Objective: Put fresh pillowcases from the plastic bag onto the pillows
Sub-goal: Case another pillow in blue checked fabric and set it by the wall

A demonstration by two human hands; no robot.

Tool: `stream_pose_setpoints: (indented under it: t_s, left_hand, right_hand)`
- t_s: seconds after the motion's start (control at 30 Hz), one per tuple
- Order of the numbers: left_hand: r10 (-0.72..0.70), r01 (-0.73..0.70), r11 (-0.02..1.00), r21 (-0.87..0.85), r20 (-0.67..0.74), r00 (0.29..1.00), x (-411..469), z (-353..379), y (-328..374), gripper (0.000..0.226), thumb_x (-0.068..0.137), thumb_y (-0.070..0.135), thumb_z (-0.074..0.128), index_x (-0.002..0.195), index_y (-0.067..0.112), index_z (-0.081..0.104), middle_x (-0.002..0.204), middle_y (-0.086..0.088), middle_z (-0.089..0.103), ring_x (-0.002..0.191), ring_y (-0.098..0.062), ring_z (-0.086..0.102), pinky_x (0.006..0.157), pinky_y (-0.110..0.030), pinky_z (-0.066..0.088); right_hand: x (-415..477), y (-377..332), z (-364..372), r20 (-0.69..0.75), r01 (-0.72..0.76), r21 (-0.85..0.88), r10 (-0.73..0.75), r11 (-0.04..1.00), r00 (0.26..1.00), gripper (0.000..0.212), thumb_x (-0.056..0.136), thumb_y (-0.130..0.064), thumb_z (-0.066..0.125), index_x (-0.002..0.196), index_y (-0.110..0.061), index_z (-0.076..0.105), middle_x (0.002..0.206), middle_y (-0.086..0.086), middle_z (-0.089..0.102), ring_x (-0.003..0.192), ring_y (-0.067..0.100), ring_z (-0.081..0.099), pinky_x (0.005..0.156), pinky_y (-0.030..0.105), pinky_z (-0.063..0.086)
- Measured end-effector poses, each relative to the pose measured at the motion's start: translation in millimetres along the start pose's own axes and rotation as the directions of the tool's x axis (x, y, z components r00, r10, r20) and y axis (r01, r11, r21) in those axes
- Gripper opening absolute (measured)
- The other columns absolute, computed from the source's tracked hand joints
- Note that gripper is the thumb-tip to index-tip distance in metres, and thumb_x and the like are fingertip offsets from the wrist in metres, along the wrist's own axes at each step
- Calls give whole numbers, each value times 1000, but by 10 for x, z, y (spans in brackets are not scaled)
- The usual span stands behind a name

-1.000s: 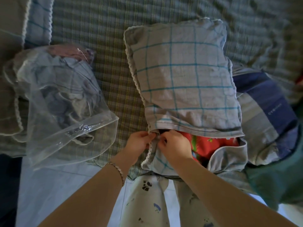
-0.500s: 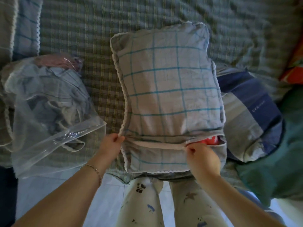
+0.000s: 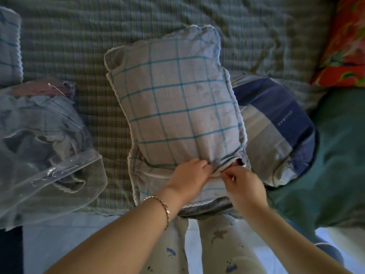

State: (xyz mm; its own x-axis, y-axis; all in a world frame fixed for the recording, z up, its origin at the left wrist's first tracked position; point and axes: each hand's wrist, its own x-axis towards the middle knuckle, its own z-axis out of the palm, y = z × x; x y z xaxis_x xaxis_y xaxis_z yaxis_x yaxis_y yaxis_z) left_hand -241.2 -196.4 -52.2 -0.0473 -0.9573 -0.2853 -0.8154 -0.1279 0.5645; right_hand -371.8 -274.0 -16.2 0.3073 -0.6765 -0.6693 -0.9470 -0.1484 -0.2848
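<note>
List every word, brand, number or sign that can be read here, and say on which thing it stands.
Short white printed word on the dark blue band of the striped pillow: it lies at an angle and is too small to read with certainty.
No other text shows: none on the plastic bag, the checked pillowcase or the bedsheet.

matt woven cloth on the pillowcase [image 3: 173, 107]; glossy, clear, crinkled film of the plastic bag [image 3: 75, 165]; matt plaid cloth over the bed [image 3: 88, 46]; shiny metal bracelet [image 3: 164, 206].
</note>
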Motion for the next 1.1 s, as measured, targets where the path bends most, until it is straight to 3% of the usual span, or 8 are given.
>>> stream_pose_setpoints:
  t_s: [0.17,0.33,0.43,0.5,0.53,0.77,0.93,1.1]
  left_hand:
    - [12,-11,1000,10,-53,999,-287,-121,-309,26,83,36,48,68,16,55,66,6,54,60,-14,54,44,-20,41]
    - [-409,347,890,-296,-182,894,-346,14,-189,27,86,35,46,82,12,59,81,6,51,78,-10,45,68,-27,41]
    - [-885,791,465,-398,-167,435,-417,75,-356,51,82,32,67,118,0,51,119,-17,51,107,-30,47,92,-43,40]
    - [-978,868,-35,-495,195,72,-453,69,-505,80,78,46,67,136,0,37,137,-21,41,125,-36,40,102,-44,36]
    - [-932,812,-202,-547,363,12,-443,87,-573,84,78,50,65,139,2,35,139,-19,41,126,-35,41,105,-42,36]
    - [-895,770,-198,-607,432,110,-327,32,-712,45,78,30,71,110,-1,62,102,-16,64,96,-31,59,83,-32,46]
    - [-945,716,-6,-698,238,223,-412,-676,-446,23,82,16,60,61,6,58,58,-7,55,58,-22,51,52,-31,35]
    - [-932,539,229,-811,-23,361,-575,-1956,-115,30,79,24,65,85,-5,70,76,-18,63,86,-31,62,65,-28,35]
  right_hand:
    - [446,425,-84,-30,-248,-16,248,968,968,25,93,-26,45,83,-20,67,77,5,65,68,25,57,58,30,45]
    - [608,334,125,-27,-433,348,471,831,882,28,96,-26,41,108,-12,62,103,13,65,91,30,57,77,36,45]
    - [507,334,206,165,-540,549,550,638,819,54,92,-48,47,129,-10,44,125,13,55,110,30,52,88,38,41]
    - [392,275,274,342,-561,599,452,571,824,79,82,-59,53,143,-14,29,139,10,44,124,31,44,100,40,36]
    - [368,238,314,392,-561,602,401,568,828,89,75,-62,59,144,-15,27,140,7,44,126,30,43,102,39,35]
    - [449,-3,282,328,-490,527,365,694,871,28,76,-30,74,69,-15,52,70,0,57,65,15,52,65,30,44]
    - [48,-416,-192,123,-325,629,323,706,938,11,78,-9,67,79,2,63,65,10,59,62,24,55,60,31,41]
    - [-571,-1165,-1123,-173,4,701,164,713,971,10,74,-6,68,68,-10,61,62,1,59,60,11,53,58,29,44]
